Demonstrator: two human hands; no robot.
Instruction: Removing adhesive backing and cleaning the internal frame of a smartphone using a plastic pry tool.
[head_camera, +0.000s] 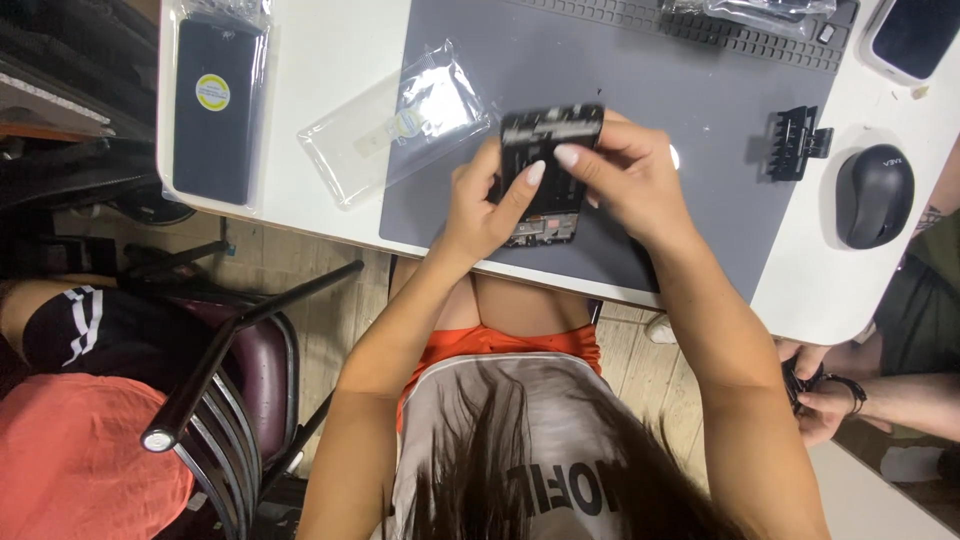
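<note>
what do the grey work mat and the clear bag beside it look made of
Grey work mat: probably silicone or rubber, matte, with moulded ribbed compartments along its far edge. Clear bag: thin glossy plastic film, see-through, crinkled and catching glare.

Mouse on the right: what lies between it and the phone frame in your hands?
A black clip on the grey mat, between the mouse and the phone frame, in the head view.

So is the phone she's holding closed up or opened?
Opened: the phone shows a bare inner frame, held between left hand and right hand.
</note>
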